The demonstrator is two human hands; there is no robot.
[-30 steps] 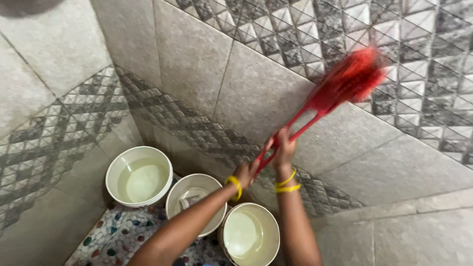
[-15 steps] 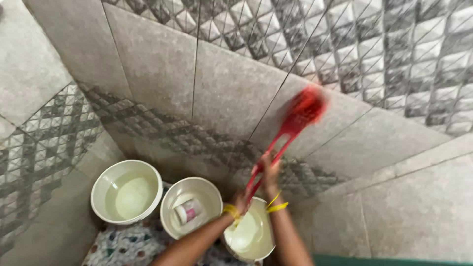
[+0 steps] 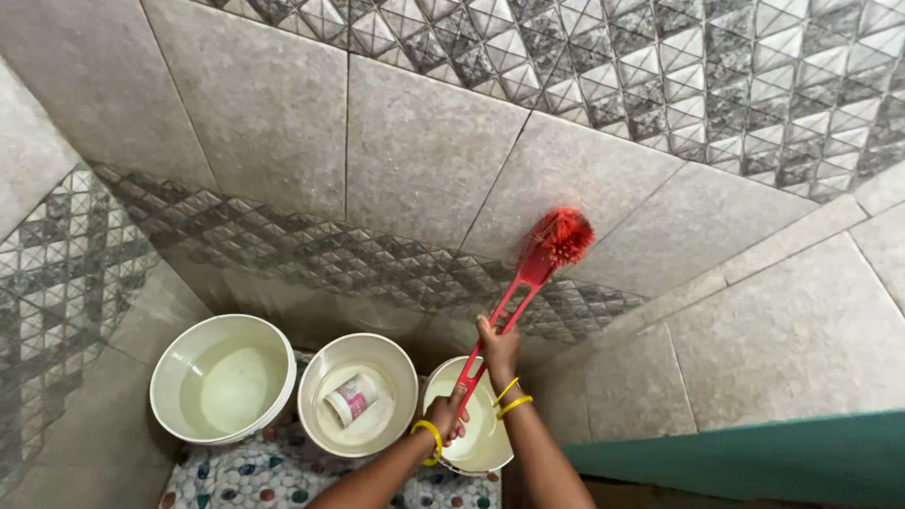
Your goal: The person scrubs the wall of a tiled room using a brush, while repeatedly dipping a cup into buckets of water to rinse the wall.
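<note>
**Both hands on a red brush against the tiled wall**

The person held a red long-handled brush [image 3: 533, 273] with both hands, one below the other along the handle. The right hand [image 3: 498, 347] was clamped around the handle higher up, and the left hand [image 3: 445, 415] gripped the handle near its low end. The two hands were close, but they did not touch each other. Each wrist carried yellow bangles [image 3: 510, 400].

The brush pointed up and to the right. Its round red bristle head [image 3: 563, 236] rested on the grey tiled wall [image 3: 424, 151], just below a seam between two large tiles and above the band of dark patterned tiles [image 3: 311, 254].

Below the hands, three pale buckets stood in a row on a pebble-pattern floor [image 3: 255, 471]. The left bucket [image 3: 223, 379] contained water. The middle bucket [image 3: 358, 394] contained a small white and pink container [image 3: 348, 399] lying on its side. The right bucket [image 3: 479, 424] was partly hidden behind the hands and the handle. At the near right, a green surface [image 3: 754, 457] came into view.
</note>
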